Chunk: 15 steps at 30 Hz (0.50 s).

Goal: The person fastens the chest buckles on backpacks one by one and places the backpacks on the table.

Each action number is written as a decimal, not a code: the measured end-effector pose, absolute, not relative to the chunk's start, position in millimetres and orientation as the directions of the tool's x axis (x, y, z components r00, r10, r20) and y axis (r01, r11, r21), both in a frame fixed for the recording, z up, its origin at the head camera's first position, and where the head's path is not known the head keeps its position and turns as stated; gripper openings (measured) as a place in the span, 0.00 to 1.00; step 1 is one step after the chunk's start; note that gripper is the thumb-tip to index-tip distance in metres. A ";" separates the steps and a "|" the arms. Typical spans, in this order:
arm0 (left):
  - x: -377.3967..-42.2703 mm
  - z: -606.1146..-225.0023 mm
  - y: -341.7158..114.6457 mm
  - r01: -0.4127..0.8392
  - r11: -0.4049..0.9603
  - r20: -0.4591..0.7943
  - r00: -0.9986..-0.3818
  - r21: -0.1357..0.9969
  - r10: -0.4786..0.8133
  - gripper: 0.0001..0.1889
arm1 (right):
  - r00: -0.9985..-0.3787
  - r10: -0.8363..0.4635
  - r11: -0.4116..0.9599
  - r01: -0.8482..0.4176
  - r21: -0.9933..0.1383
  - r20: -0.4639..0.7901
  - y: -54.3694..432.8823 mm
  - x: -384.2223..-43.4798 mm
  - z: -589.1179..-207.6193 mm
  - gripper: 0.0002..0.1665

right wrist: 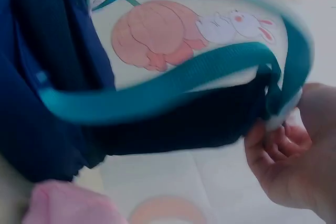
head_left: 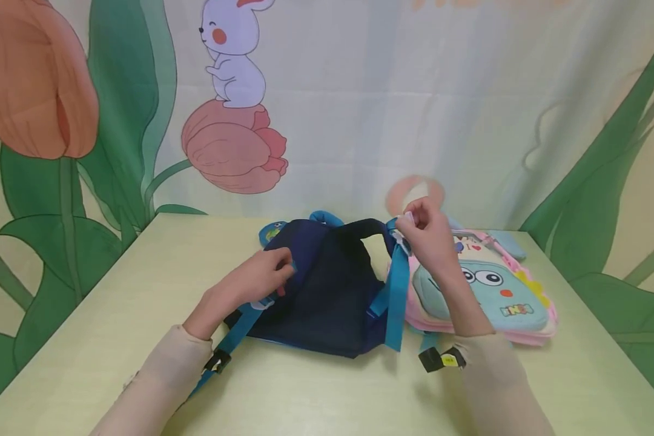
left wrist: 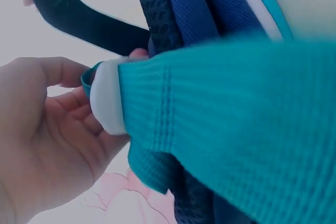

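Observation:
A dark navy backpack (head_left: 327,297) with teal straps stands on the table, its plain dark side facing me. My left hand (head_left: 258,275) is at its left side; in the left wrist view, thumb and fingers pinch a white strap buckle (left wrist: 106,98) and a small teal loop, with wide teal webbing (left wrist: 236,103) running from it. On the other side, my right hand (head_left: 427,233) holds up the end of the dark padded shoulder strap (head_left: 365,227). Its fingers pinch a white buckle (right wrist: 281,119), blurred in the right wrist view. Teal webbing (head_left: 396,297) hangs down from there.
Right of the navy backpack lies a pink and light blue cartoon backpack (head_left: 485,297), partly behind my right forearm. A small black piece with a yellow label (head_left: 441,360) shows beside the right sleeve. Behind the pale table (head_left: 316,399) hangs a printed curtain (head_left: 349,121).

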<state>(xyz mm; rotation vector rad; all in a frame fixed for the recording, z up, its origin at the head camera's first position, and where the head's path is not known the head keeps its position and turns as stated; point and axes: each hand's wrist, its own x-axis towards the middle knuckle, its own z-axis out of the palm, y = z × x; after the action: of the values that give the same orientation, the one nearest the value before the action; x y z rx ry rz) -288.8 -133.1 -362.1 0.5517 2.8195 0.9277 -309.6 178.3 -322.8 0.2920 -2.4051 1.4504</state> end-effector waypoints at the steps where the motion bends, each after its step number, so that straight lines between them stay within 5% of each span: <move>1: -289.6 -362.3 -134.4 0.296 0.737 -0.005 -0.927 0.607 0.376 0.09 | -0.928 -0.017 0.461 -0.338 -0.821 0.373 180.8 -309.3 -322.3 0.12; 15: -286.8 -351.9 -135.4 0.317 0.696 0.031 -0.920 0.644 0.391 0.10 | -0.872 -0.339 0.497 -0.484 -0.720 0.353 171.1 -307.0 -327.5 0.14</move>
<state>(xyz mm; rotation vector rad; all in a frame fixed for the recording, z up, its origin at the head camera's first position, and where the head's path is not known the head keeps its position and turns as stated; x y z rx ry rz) -286.8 -135.4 -351.9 0.5851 2.7929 1.0287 -307.0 171.1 -327.5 0.7135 -2.5723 1.3161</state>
